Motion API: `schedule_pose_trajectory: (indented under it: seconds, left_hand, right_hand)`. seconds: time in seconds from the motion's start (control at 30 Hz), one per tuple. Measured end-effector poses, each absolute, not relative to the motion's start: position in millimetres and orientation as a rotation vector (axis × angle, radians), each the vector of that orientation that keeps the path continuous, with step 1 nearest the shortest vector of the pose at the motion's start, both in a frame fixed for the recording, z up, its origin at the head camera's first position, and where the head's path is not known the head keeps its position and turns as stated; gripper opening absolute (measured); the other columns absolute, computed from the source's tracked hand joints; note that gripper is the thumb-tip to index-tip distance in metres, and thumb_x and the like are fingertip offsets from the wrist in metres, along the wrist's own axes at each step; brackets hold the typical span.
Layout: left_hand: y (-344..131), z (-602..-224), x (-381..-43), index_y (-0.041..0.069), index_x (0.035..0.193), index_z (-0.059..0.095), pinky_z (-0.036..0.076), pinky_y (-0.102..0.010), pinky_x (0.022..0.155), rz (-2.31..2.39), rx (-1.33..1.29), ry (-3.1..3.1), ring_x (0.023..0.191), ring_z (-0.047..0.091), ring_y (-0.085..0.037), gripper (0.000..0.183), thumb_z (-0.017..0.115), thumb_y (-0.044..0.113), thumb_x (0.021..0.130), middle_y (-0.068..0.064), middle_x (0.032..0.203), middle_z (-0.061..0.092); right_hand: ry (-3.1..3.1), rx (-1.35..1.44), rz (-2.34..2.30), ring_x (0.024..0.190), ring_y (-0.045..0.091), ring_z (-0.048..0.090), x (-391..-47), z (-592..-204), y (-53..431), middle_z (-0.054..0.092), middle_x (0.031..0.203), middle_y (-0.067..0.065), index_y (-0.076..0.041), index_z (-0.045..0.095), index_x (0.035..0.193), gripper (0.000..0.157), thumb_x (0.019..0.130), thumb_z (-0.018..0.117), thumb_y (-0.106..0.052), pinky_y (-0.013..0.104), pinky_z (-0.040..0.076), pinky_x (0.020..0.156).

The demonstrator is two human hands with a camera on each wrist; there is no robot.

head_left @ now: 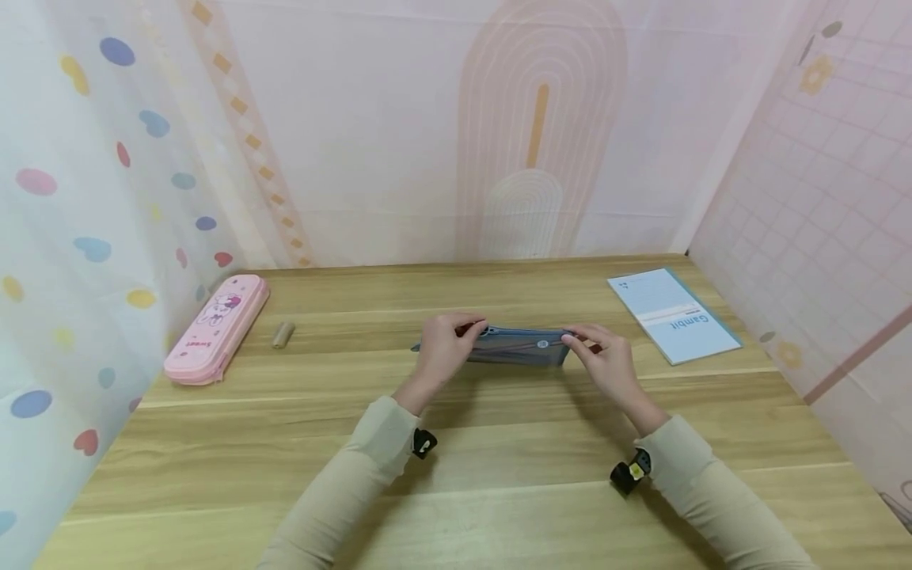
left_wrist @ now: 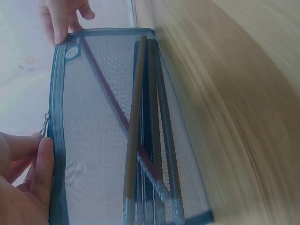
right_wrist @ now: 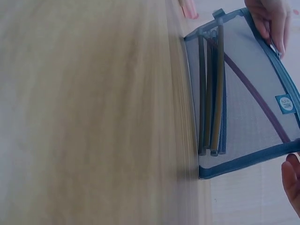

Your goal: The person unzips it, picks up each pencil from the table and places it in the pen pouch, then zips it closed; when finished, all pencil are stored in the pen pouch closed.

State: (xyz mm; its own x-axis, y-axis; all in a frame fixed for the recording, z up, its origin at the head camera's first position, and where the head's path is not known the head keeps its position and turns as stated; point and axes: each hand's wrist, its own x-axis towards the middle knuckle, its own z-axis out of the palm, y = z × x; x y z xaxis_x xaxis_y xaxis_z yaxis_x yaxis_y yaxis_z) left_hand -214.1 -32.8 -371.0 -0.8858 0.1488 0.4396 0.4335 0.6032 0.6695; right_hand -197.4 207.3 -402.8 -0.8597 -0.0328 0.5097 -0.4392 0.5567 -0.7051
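Observation:
Both hands hold up a see-through mesh pencil pouch (head_left: 518, 354) with dark blue edging, upright on its long side. The left hand (head_left: 443, 348) pinches the zipper pull (left_wrist: 45, 123) at the top edge between thumb and finger. In the left wrist view, the zipper looks closed from the pull to the far corner. At the opposite end of the zipper, the right hand (head_left: 606, 362) pinches the pouch's upper corner, beside a small round-logo tag (right_wrist: 285, 103). Several pencils (left_wrist: 137, 117) show through the mesh, most bunched along the bottom and a dark red one (right_wrist: 253, 91) slanting across.
A pink pencil case (head_left: 217, 328) lies at the table's left edge, with a small tan cylinder (head_left: 283, 335) beside it. To the right is a light blue notebook (head_left: 673, 315) marked Gambit. Patterned curtains (head_left: 370, 134) border the wooden table (head_left: 499, 507) at the back and sides.

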Motion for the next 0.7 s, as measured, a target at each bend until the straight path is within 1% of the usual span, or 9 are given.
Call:
schedule_pose_trajectory:
  seconds: [0.13, 0.2, 0.37, 0.43, 0.5, 0.67, 0.7]
  left_hand:
    - [-48, -373, -214, 0.007, 0.093, 0.071, 0.047, -0.019, 0.053, -1.223, -0.442, -2.490, 0.061, 0.059, -0.011, 0.016, 0.061, 0.016, 0.083, -0.008, 0.084, 0.070]
    - [-56, -375, -215, 0.006, 0.093, 0.071, 0.047, -0.019, 0.053, -1.246, -0.426, -2.481, 0.061, 0.058, -0.012, 0.017, 0.062, 0.015, 0.083, -0.009, 0.085, 0.069]
    - [-72, -379, -214, 0.004, 0.093, 0.070, 0.049, -0.020, 0.055, -1.253, -0.410, -2.422, 0.062, 0.060, -0.014, 0.017, 0.063, 0.014, 0.081, -0.011, 0.083, 0.069]
    - [-77, -379, -213, 0.003, 0.092, 0.070, 0.050, -0.020, 0.056, -1.264, -0.385, -2.391, 0.063, 0.061, -0.016, 0.016, 0.063, 0.013, 0.081, -0.012, 0.082, 0.069]
    - [-82, -376, -211, 0.003, 0.092, 0.070, 0.051, -0.020, 0.056, -1.357, -0.330, -2.378, 0.064, 0.062, -0.018, 0.016, 0.063, 0.012, 0.081, -0.014, 0.082, 0.069]
    - [-93, -369, -209, 0.002, 0.091, 0.070, 0.051, -0.017, 0.053, -1.539, -0.203, -2.357, 0.059, 0.062, -0.022, 0.016, 0.065, 0.013, 0.080, -0.016, 0.080, 0.068]
    - [-95, -369, -208, 0.002, 0.090, 0.070, 0.051, -0.017, 0.053, -1.528, -0.207, -2.357, 0.058, 0.061, -0.022, 0.017, 0.065, 0.014, 0.080, -0.016, 0.080, 0.068]
  right_hand:
    - [-2.364, 0.378, 1.257, 0.076, -0.006, 0.051, -199, -402, 208, 0.067, 0.097, 0.010, -0.006, 0.069, 0.097, 0.020, 0.082, 0.062, -0.017, 0.012, 0.045, 0.062]
    - [-2.370, 0.366, 1.259, 0.075, -0.005, 0.051, -198, -400, 208, 0.067, 0.096, 0.012, -0.005, 0.069, 0.097, 0.019, 0.082, 0.062, -0.014, 0.013, 0.045, 0.061]
    - [-2.375, 0.359, 1.238, 0.073, 0.000, 0.052, -188, -384, 205, 0.067, 0.093, 0.016, 0.001, 0.068, 0.096, 0.018, 0.081, 0.061, -0.007, 0.015, 0.046, 0.061]
    - [-2.369, 0.359, 1.238, 0.071, 0.002, 0.054, -190, -386, 208, 0.066, 0.093, 0.016, 0.001, 0.068, 0.096, 0.019, 0.082, 0.061, -0.010, 0.014, 0.047, 0.059]
    - [-2.363, 0.337, 1.267, 0.070, 0.001, 0.055, -195, -392, 213, 0.066, 0.094, 0.014, -0.002, 0.068, 0.098, 0.021, 0.083, 0.060, -0.015, 0.016, 0.048, 0.057]
    - [-2.354, 0.304, 1.322, 0.072, -0.003, 0.056, -205, -403, 226, 0.066, 0.099, 0.013, -0.007, 0.068, 0.100, 0.025, 0.084, 0.060, -0.024, 0.021, 0.051, 0.054]
    - [-2.352, 0.312, 1.320, 0.071, -0.001, 0.057, -205, -404, 226, 0.066, 0.099, 0.013, -0.007, 0.068, 0.099, 0.025, 0.084, 0.060, -0.025, 0.021, 0.051, 0.053]
